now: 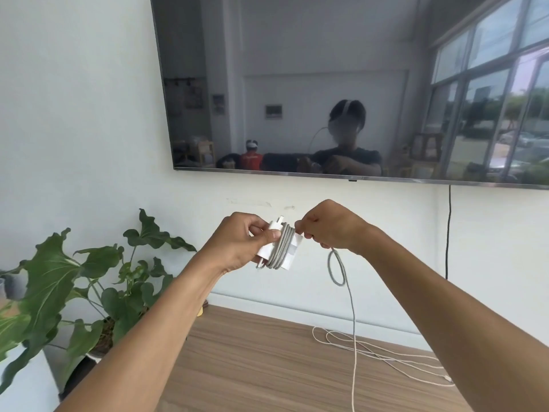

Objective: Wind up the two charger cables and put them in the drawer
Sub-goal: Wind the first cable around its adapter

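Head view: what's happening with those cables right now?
A person is winding a grey cable around a white charger brick. The left hand holds the brick; the right hand pinches the cable beside it. Several turns are on, and the rest hangs down. A second, white cable lies loose on the wooden top. No drawer is visible.
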Demonstrator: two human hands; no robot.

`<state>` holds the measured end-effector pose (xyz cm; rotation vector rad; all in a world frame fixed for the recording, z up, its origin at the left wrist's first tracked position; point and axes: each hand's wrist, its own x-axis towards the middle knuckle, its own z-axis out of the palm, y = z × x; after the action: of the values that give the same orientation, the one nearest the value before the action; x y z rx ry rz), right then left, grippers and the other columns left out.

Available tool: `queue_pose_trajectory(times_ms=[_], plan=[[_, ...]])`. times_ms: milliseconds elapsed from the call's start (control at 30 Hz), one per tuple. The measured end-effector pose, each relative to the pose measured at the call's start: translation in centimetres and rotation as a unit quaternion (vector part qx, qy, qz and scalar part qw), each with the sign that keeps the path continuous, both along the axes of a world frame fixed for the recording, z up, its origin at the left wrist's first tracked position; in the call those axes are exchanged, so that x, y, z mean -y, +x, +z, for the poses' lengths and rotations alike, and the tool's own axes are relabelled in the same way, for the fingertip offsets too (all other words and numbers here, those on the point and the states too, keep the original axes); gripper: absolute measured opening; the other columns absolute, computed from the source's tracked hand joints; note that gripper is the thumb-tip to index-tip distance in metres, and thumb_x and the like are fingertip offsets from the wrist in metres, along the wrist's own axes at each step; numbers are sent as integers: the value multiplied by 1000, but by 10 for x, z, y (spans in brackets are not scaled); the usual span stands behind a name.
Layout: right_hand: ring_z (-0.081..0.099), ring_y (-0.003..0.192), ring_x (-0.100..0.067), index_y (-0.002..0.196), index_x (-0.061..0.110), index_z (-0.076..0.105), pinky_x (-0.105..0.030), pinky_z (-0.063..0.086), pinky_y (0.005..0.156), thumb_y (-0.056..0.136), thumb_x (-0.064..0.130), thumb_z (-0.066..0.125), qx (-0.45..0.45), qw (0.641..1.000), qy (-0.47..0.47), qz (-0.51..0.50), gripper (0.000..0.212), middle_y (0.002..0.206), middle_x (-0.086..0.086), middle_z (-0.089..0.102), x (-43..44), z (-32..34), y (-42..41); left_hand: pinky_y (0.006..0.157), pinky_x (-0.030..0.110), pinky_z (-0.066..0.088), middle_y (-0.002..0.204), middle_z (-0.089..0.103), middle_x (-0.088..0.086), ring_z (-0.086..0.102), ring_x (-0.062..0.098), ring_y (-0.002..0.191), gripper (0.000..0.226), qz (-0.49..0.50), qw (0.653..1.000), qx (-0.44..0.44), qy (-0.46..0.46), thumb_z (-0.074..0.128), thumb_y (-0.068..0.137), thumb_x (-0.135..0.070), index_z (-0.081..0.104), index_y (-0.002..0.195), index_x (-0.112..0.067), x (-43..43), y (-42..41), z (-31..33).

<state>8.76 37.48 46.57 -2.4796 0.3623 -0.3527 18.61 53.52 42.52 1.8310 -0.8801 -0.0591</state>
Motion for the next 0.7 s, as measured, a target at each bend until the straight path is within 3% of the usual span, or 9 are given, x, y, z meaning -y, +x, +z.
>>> queue_pose_trajectory(times_ms=[133,233,333,433,533,700], plan=[[45,47,-6,83,11,73,-14,35,44,93,12,46,120,991,-62,-18,29,62,16,56,-12,-2,0,59,36,61,79,65,5,68,21,61,23,61,996,-18,-67,71,85,-25,70,94,-4,6,5,-2],[46,48,-11,72,12,63,-19,35,46,94,17,49,189,975,-115,-18,27,55,7,53,-24,-13,-3,62,42,61,75,60,4,62,16,58,25,77,984,-72,-140,69,86,-23,69,94,0,8,8,1],[41,43,-17,81,13,66,-29,39,46,95,24,51,219,973,-66,-3,23,55,-1,53,-28,-27,-5,61,39,61,78,65,7,68,23,66,20,86,977,-85,-177,69,87,-21,69,93,-2,5,15,7],[36,41,-14,93,20,69,-26,38,45,96,21,49,241,970,-39,0,20,46,7,42,-32,-32,-4,62,40,62,81,67,7,70,26,70,21,81,974,-93,-188,68,87,-21,68,96,-2,4,17,9],[43,37,-8,103,19,67,-14,31,41,98,21,45,244,969,-26,7,22,40,7,37,-40,-33,-3,61,37,62,83,69,9,72,25,71,22,70,966,-123,-215,66,89,-20,67,99,0,6,16,10],[39,49,-9,97,25,70,-19,36,51,97,23,46,239,968,78,27,24,54,9,42,-42,-42,3,65,37,62,90,73,14,73,24,74,24,66,951,-162,-254,63,91,-19,67,101,3,3,20,16]])
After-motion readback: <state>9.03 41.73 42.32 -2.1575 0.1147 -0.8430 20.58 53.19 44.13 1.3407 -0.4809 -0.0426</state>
